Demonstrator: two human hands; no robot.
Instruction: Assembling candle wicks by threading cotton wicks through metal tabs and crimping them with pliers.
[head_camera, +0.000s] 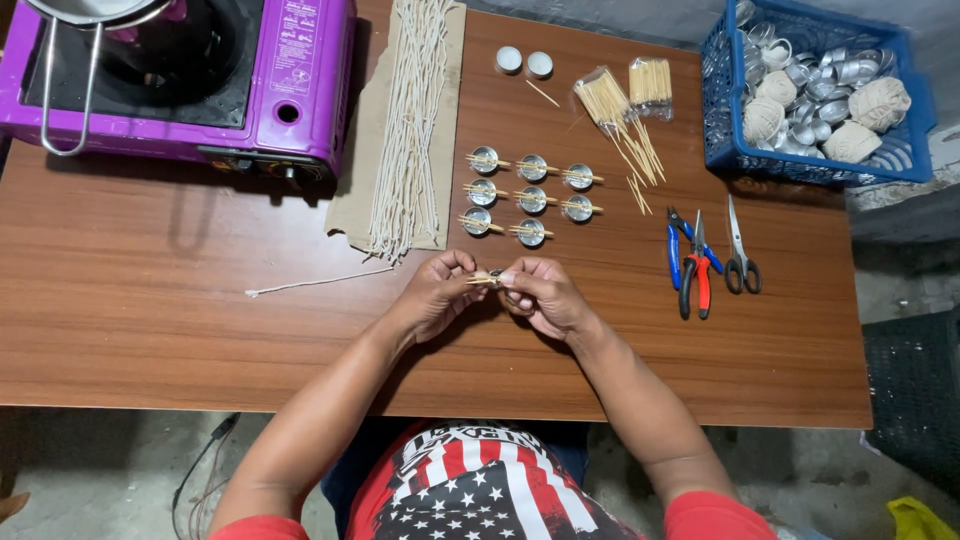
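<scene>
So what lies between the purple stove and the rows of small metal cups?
In the head view, a cardboard sheet carrying a bundle of pale wicks lies between the purple stove and the metal cups.

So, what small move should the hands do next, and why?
Probably set the small metal cup, held between the left hand and right hand, into the gap beside the cup in the last row: the two other rows hold three, this one two.

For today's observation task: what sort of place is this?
Probably a home candle-making bench: small metal cups fitted with wicks, cut wick lengths on cardboard, and a purple portable gas stove.
</scene>
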